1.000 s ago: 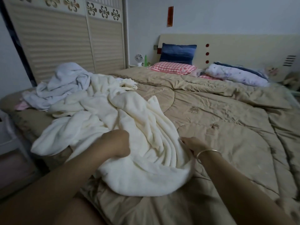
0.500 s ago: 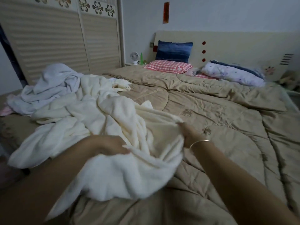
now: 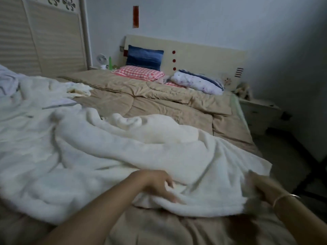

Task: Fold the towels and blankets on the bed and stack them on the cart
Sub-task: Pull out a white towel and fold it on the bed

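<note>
Flattening the white blanket (image 3: 123, 156)
Left hand (image 3: 154, 184) rests on it, fingers spread; right hand (image 3: 261, 190) grips its edge: pull taut first.

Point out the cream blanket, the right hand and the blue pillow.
cream blanket (image 3: 123, 156), head view, its crumpled middle.
right hand (image 3: 261, 188), head view, its blurred back.
blue pillow (image 3: 144, 57), head view, its front face.

A fluffy cream blanket (image 3: 123, 156) sprawls rumpled across the tan bed (image 3: 159, 103) before me; a pale lilac blanket (image 3: 7, 80) bunches far left.
</note>
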Motion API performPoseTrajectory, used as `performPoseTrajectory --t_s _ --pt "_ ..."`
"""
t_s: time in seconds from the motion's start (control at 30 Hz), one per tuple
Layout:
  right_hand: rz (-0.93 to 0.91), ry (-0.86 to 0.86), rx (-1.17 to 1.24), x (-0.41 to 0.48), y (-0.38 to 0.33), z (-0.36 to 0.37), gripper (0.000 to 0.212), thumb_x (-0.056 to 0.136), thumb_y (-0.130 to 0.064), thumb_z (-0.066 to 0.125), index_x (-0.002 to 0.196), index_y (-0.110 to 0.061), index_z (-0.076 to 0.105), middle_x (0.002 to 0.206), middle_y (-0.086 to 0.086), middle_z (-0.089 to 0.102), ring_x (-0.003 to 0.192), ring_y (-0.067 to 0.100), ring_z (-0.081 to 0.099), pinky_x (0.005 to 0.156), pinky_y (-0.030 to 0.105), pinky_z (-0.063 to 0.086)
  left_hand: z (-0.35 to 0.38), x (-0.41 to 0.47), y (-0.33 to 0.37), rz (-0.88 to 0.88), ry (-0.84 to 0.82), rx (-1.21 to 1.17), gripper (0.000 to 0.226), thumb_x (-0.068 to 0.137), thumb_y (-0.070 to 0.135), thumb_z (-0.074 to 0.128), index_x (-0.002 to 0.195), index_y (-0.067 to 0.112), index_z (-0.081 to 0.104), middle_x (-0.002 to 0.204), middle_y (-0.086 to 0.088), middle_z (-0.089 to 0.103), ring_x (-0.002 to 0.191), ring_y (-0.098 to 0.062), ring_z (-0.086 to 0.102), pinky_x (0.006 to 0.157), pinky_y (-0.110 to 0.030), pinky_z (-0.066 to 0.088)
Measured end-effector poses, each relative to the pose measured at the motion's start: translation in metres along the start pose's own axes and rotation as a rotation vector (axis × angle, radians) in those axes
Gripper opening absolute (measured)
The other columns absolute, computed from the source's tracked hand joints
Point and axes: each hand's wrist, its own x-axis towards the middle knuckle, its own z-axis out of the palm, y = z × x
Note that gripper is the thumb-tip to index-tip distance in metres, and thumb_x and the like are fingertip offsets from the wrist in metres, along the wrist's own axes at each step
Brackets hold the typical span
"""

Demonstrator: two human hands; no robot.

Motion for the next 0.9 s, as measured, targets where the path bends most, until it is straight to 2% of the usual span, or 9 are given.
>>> performPoseTrajectory --t_s 0.1,0.23,0.33,0.43,0.57,0.63,0.73,0.8,0.9 --pt "-0.041 0.024 -0.135 -0.028 0.008 0.000 0.096 0.062 -0.081 0.053 0.137 -0.022 0.044 0.134 0.011 0.052 0.112 0.036 0.055 0.091 0.043 0.050 0.023 -0.016 -0.008 -0.037 -0.040 -0.095 0.060 0.066 0.066 0.068 0.116 0.033 0.064 0.115 0.017 0.060 0.107 -0.005 0.055 0.097 -0.026 0.045" --pt "0.018 -0.141 0.306 -0.042 -0.024 0.005 0.040 0.095 -0.019 0.056 0.128 0.002 0.051 0.113 0.023 0.061 0.100 0.035 0.060 0.069 0.032 0.049 0.013 -0.050 -0.033 -0.185 -0.045 -0.111 0.015 0.081 0.025 0.072 0.096 0.027 0.074 0.082 0.016 0.066 0.082 0.000 0.058 0.070 -0.013 0.044" --pt "0.033 -0.524 0.500 -0.077 -0.036 0.006 0.011 0.085 -0.007 0.064 0.093 -0.005 0.057 0.069 0.012 0.059 0.061 0.019 0.059 0.051 0.026 0.051 -0.008 -0.080 -0.059 -0.551 0.185 0.388 0.018 0.088 0.021 0.064 0.106 0.024 0.069 0.102 0.010 0.067 0.098 -0.010 0.062 0.081 -0.021 0.046" --pt "-0.138 -1.076 0.198 -0.147 -0.042 0.013 0.026 0.085 -0.006 0.066 0.106 0.006 0.058 0.096 0.025 0.067 0.078 0.027 0.068 0.068 0.033 0.058 -0.025 -0.115 -0.097 -0.926 0.424 0.821 0.034 0.098 0.017 0.036 0.119 0.026 0.061 0.125 0.006 0.059 0.119 -0.018 0.053 0.103 -0.038 0.037" --pt "-0.298 -1.719 -0.329 -0.183 -0.043 0.010 0.038 0.099 -0.020 0.047 0.131 0.000 0.050 0.125 0.020 0.060 0.104 0.025 0.065 0.082 0.034 0.056 -0.018 -0.129 -0.109 -1.093 0.235 0.703 0.045 0.098 0.020 0.026 0.139 0.026 0.044 0.148 0.000 0.041 0.138 -0.027 0.032 0.116 -0.052 0.015" --pt "-0.275 -1.529 -0.250 -0.169 -0.053 0.002 0.036 0.099 -0.022 0.047 0.126 0.001 0.055 0.118 0.019 0.065 0.097 0.024 0.068 0.080 0.035 0.056 -0.002 -0.115 -0.078 -0.907 0.395 0.674 0.040 0.096 0.019 0.035 0.132 0.023 0.051 0.139 -0.001 0.050 0.131 -0.024 0.043 0.111 -0.044 0.029" --pt "-0.308 -0.762 0.062 -0.128 -0.050 0.009 0.024 0.098 -0.015 0.051 0.111 0.001 0.062 0.100 0.018 0.070 0.080 0.024 0.067 0.078 0.037 0.056 0.034 -0.080 -0.006 -0.387 0.766 0.306 0.028 0.093 0.023 0.046 0.119 0.025 0.058 0.123 0.002 0.058 0.115 -0.021 0.056 0.094 -0.033 0.045" --pt "-0.384 -0.332 -0.057 -0.096 -0.035 0.026 0.025 0.094 -0.021 0.057 0.113 -0.003 0.059 0.100 0.013 0.066 0.082 0.022 0.062 0.083 0.041 0.053 0.065 -0.059 0.041 -0.074 0.752 0.019 0.033 0.093 0.037 0.053 0.125 0.028 0.053 0.128 0.005 0.055 0.118 -0.018 0.053 0.097 -0.034 0.044" --pt "-0.420 -0.221 -0.311 -0.068 -0.004 0.050 0.056 0.088 -0.031 0.064 0.136 -0.012 0.043 0.129 0.015 0.054 0.112 0.031 0.055 0.098 0.041 0.043 0.098 -0.031 0.067 0.001 0.611 0.056 0.066 0.091 0.044 0.056 0.148 0.027 0.029 0.148 0.006 0.036 0.132 -0.017 0.039 0.107 -0.035 0.035"
